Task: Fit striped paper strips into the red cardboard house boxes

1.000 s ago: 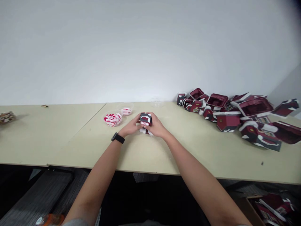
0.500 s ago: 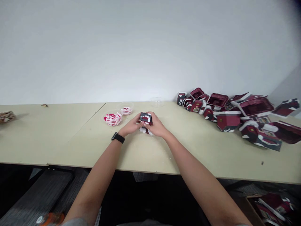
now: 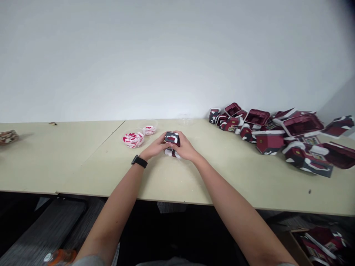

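A small model house point(image 3: 172, 138), maroon with a dark grey roof and white snow-like patches, stands on the table in front of me. My left hand point(image 3: 157, 146) grips its left side, and my right hand point(image 3: 185, 146) grips its right side. Both thumbs meet across the front, just below the roof. Fingers behind the house are hidden. To the left stand a clear bowl point(image 3: 133, 139) of red-and-white pieces and, behind it, a smaller clear bowl point(image 3: 149, 129) with similar pieces.
Many maroon house parts point(image 3: 269, 142) lie piled on the right of the table point(image 3: 111, 181). A clear container point(image 3: 185, 120) sits near the wall. At far left is a bowl of brownish pieces point(image 3: 9, 137). Below the table are a box of house parts point(image 3: 318, 247) and an orange bottle point(image 3: 60, 256).
The thumbs have shifted slightly on the front of the house, and the red-and-white piece seen beneath the roof edge no longer shows. Both hands stay around the house.
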The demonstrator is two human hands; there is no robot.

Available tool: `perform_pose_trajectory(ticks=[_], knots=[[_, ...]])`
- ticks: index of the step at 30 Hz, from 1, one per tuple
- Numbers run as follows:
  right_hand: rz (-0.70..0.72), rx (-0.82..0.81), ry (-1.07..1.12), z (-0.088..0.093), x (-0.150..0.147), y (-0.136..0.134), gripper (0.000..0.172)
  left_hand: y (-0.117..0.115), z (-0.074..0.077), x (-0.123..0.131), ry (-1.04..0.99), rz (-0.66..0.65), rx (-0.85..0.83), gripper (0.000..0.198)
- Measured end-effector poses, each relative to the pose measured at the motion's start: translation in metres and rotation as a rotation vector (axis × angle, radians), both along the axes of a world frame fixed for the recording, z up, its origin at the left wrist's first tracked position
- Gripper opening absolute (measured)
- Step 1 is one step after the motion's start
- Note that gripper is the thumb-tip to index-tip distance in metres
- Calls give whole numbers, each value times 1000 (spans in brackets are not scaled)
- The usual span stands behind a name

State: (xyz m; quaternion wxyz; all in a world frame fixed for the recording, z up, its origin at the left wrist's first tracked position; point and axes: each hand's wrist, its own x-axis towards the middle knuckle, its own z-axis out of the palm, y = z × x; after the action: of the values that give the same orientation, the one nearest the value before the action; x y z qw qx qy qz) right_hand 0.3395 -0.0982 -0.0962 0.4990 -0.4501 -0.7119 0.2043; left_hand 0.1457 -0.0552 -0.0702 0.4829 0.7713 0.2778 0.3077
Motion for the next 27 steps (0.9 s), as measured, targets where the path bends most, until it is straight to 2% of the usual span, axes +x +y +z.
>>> perform_pose_trajectory(ticks=[8,15,27], knots=[[-4,-12,-1,0,0,0,53,-11,8,4,-16,12,-36,56],[6,6,4,1,-1,-1,52,-11,6,5,-25,65,-89,64],[-3,-79,54,7,-4,-6,53,-11,2,10,-133,64,-160,56]])
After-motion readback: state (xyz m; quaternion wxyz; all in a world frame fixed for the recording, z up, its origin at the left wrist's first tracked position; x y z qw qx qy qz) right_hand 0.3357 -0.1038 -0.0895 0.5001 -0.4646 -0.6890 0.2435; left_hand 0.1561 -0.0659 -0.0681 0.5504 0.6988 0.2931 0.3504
